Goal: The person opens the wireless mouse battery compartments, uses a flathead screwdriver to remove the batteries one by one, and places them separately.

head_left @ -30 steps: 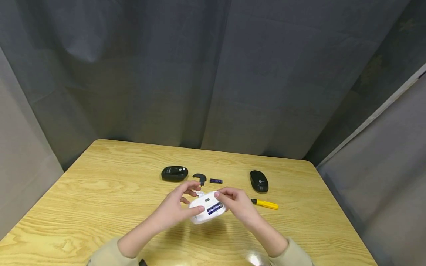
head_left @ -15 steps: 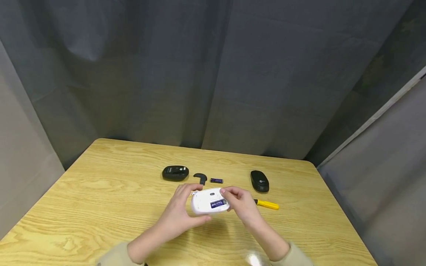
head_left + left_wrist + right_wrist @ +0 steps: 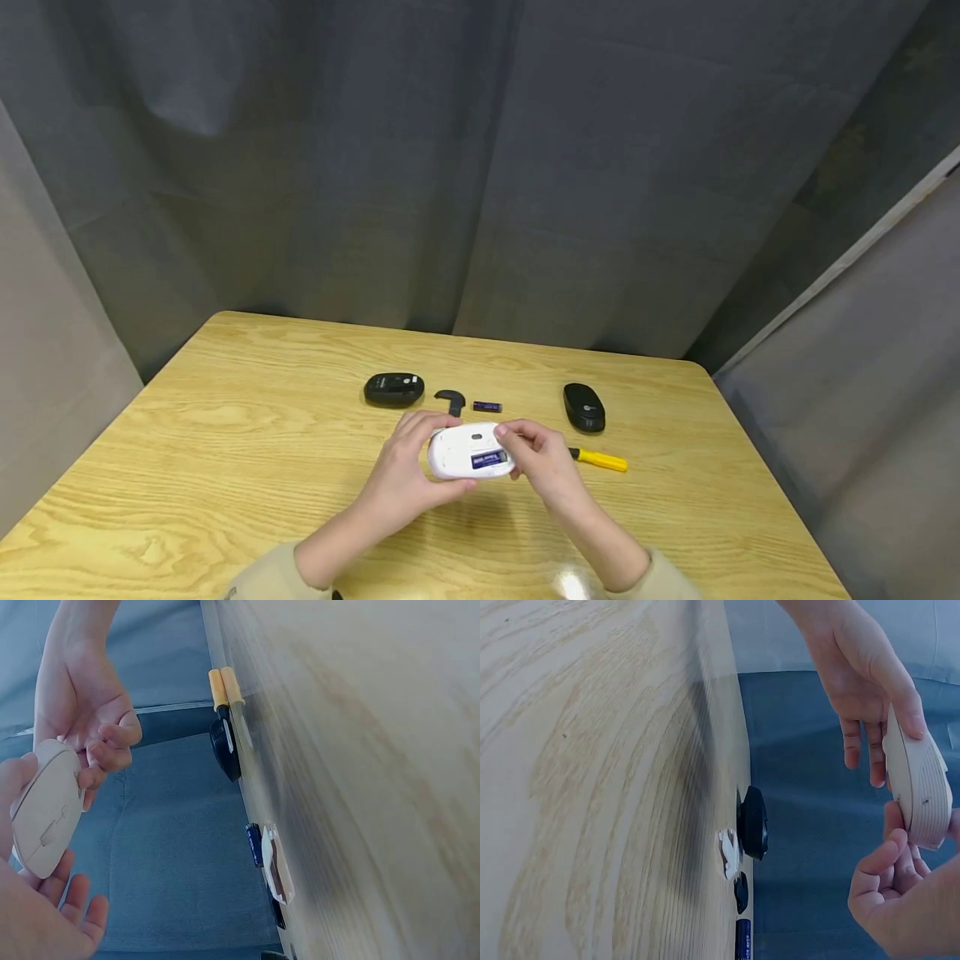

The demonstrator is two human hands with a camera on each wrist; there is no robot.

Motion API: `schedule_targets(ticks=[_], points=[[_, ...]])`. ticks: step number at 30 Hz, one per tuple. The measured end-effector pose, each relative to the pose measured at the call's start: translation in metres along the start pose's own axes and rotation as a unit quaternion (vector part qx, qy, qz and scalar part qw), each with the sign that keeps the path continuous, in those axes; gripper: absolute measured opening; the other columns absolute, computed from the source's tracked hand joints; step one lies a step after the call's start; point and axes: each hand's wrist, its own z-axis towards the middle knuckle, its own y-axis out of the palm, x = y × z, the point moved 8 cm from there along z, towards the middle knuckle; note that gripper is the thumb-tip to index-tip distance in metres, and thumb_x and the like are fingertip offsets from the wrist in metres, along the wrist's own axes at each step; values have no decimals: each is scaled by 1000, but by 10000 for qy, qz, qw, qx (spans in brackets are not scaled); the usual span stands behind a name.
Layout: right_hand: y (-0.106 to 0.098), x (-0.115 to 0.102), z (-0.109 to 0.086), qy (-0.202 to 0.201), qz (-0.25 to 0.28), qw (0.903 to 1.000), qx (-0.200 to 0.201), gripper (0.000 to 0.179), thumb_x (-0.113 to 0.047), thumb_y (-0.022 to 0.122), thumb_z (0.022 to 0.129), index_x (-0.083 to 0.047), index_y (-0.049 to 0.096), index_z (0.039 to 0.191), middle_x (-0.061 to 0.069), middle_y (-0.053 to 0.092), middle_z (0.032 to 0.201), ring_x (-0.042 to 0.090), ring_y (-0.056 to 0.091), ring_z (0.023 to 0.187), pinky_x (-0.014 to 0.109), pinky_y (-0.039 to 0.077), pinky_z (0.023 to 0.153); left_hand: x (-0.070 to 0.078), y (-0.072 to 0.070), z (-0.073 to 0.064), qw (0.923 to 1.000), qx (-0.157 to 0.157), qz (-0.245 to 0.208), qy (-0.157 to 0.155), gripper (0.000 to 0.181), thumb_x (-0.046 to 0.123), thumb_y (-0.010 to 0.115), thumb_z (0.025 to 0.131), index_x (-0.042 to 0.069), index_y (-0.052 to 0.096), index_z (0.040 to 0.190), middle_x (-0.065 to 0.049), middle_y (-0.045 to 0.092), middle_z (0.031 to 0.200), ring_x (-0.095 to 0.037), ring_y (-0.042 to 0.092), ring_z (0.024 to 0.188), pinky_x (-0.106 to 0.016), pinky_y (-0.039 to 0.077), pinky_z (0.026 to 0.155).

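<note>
Both hands hold a white computer mouse (image 3: pixel 452 460) above the table, its underside facing up. A dark blue battery (image 3: pixel 489 460) lies in the mouse's uncovered compartment. My left hand (image 3: pixel 401 472) grips the left end, thumb along the near edge and fingers at the far edge. My right hand (image 3: pixel 546 468) pinches the right end between thumb and fingers. In the left wrist view, a white battery cover (image 3: pixel 282 862) lies on the table beside a loose battery (image 3: pixel 254 844); the mouse and left hand hide that cover in the head view.
Toward the back of the wooden table (image 3: pixel 247 400) are an overturned black mouse (image 3: pixel 393 389), a black cover (image 3: pixel 452 400) and the loose battery. Another black mouse (image 3: pixel 584 407) stands upright at right. Near it lies a yellow-handled tool (image 3: pixel 602 460), its tip behind my right hand.
The white mouse has been levelled and raised slightly. My left thumb has slid from its underside to the near edge; the right hand has kept its pinch.
</note>
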Motion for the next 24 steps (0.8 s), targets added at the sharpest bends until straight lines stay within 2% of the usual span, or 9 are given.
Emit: schedule_targets(ticks=[6,11,18,24], points=[[0,-1,-2,-27,-101,9996,-250,31,-26,59,93,1,64,108,9,68,87,14,55,66,21,45,55,1,-2,1,9999,49,-20,160,68,29,91,57,19,60,117,12,59,117,-7,48,114,-44,43,98],[-3,-6,-2,-211,-196,9985,-458,33,-27,57,94,1,62,111,10,65,94,16,55,72,23,49,61,-2,-6,2,9998,65,-71,149,70,31,91,54,20,60,117,14,58,117,-8,48,115,-44,41,101],[-19,-17,-1,-948,-889,9901,-528,27,-24,61,93,-5,63,111,13,66,100,25,58,81,28,53,65,-8,-11,3,9998,51,-193,-91,71,24,92,52,24,61,116,15,59,117,-10,48,116,-49,40,101],[-39,-25,0,-1592,-1534,9746,-357,22,-24,64,91,-12,65,109,10,68,100,16,63,86,26,53,70,-14,-17,1,9992,20,-205,-328,71,24,92,53,25,60,116,14,58,118,-13,49,118,-49,41,100]])
